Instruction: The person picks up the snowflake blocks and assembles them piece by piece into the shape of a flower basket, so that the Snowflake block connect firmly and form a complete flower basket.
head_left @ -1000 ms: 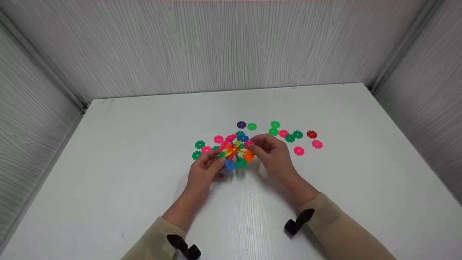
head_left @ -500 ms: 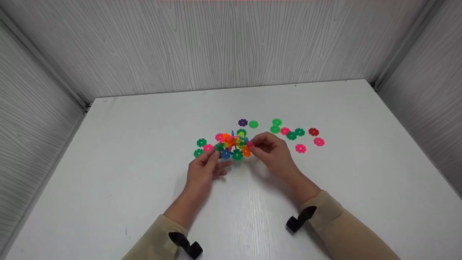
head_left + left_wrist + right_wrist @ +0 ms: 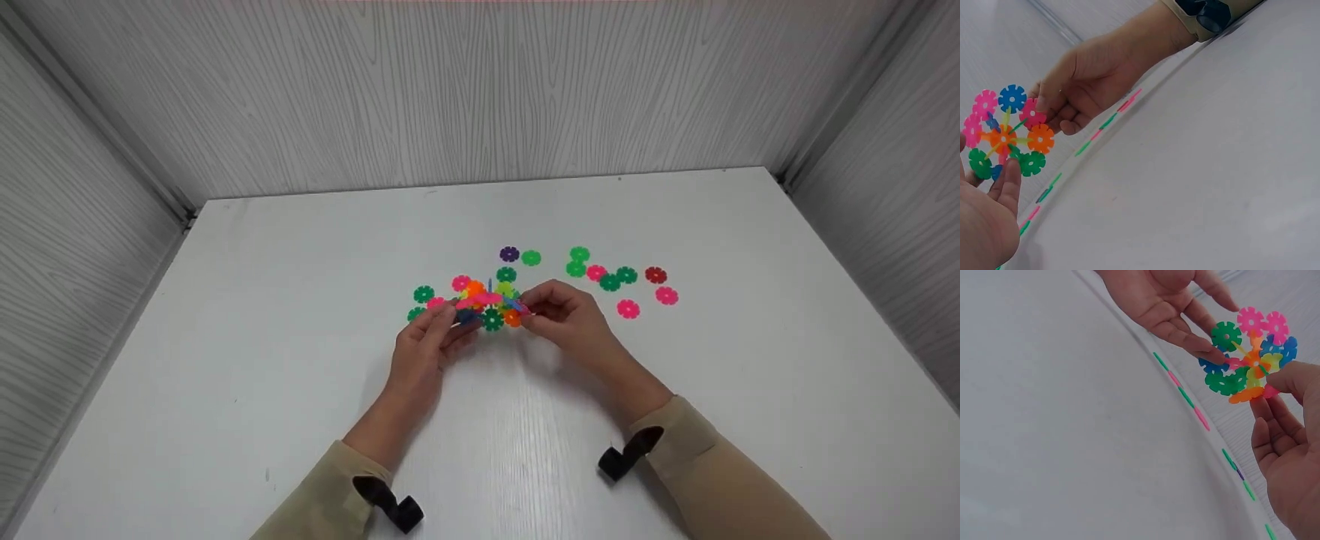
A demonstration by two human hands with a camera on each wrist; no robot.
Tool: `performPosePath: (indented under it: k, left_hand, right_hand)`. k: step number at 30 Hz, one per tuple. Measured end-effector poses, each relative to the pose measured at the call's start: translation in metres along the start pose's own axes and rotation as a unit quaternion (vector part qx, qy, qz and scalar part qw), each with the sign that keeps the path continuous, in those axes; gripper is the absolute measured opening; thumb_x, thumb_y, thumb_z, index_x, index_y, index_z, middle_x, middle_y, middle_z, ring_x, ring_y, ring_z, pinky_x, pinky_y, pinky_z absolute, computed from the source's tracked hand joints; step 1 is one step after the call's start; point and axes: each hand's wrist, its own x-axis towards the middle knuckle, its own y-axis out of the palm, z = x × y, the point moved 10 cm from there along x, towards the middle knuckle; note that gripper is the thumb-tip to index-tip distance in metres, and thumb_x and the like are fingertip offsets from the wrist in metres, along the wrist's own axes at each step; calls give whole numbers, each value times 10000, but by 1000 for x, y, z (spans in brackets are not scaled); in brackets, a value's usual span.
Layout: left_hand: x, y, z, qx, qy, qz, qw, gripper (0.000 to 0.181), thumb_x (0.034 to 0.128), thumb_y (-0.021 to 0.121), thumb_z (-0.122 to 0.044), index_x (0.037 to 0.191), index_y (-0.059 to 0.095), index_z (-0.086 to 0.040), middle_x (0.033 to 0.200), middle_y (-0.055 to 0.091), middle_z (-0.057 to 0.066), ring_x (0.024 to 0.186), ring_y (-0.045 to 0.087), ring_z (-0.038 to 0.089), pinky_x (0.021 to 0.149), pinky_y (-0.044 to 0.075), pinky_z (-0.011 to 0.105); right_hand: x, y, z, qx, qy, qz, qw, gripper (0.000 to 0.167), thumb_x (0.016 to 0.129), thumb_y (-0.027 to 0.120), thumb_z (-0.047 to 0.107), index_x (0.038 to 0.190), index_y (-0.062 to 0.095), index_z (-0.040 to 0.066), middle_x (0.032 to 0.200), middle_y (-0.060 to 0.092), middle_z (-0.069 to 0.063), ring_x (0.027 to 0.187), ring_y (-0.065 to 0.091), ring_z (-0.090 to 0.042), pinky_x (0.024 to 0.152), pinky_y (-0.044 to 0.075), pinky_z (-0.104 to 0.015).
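Note:
Between my two hands, raised off the table, is a cluster of interlocking plastic snowflake discs (image 3: 1004, 138) in pink, blue, green, orange and yellow. An orange disc (image 3: 1003, 139) forms its centre, with short spokes out to a ring of outer discs. My left hand (image 3: 418, 352) holds the cluster's left side, thumb and fingers around a blue disc (image 3: 466, 316). On the opposite side, my right hand (image 3: 574, 326) pinches a pink disc (image 3: 1032, 113) between thumb and forefinger. In the head view, fingers and nearer discs partly hide the cluster.
Loose snowflake discs lie flat on the white table (image 3: 480, 442). Behind and left of the cluster are green discs (image 3: 424, 293) and a purple disc (image 3: 509, 254). Further right lie green and pink ones and a red disc (image 3: 655, 275). Grey panels (image 3: 480, 90) wall the table.
The cluster has tipped, so its orange centre no longer faces the head camera and a pink disc shows nearly edge-on. My left fingers have shifted along its left side; my right hand keeps its pinch.

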Motion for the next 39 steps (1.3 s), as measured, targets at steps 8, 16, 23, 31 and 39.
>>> performPosePath:
  k: [8,16,23,31,39]
  left_hand:
    - [1,0,-3,205,126,-40,9997,362,1064,669,-326,1311,689,-62,1346,657,151,1253,671,313,1050,548,396]
    - [-3,10,-4,626,-30,363,9974,535,1053,637,-488,1461,622,-141,1421,652,81,1250,685,311,1044,557,426]
    - [-3,15,-6,676,26,543,9962,518,1077,641,-347,1542,531,-147,1462,613,90,1293,653,304,1051,552,400]
    - [-1,6,-5,917,14,121,9957,464,1056,673,-348,1486,592,-194,1444,615,55,1274,666,257,1034,557,369]
    - [-6,13,-7,949,-192,245,9950,544,1071,645,-375,1575,515,-217,1517,560,45,1323,621,253,1072,535,391]
  right_hand:
    - [0,3,-5,-27,229,231,9995,264,955,783,64,1210,713,76,1182,714,-119,1069,678,-323,915,616,-347]
    - [0,6,-2,-348,140,354,9987,310,938,819,91,1234,729,107,1217,724,-72,1144,672,-289,969,595,-346]
    - [-2,15,7,-724,-227,597,9953,359,901,858,98,1239,743,130,1203,729,-35,1133,667,-257,964,592,-355]
    - [-4,19,13,-1079,-463,579,9914,365,903,860,120,1245,749,183,1196,730,28,1143,653,-203,979,579,-398]
    - [-3,26,23,-1539,-960,542,9819,342,892,880,146,1206,770,224,1200,725,92,1154,654,-148,957,586,-398]
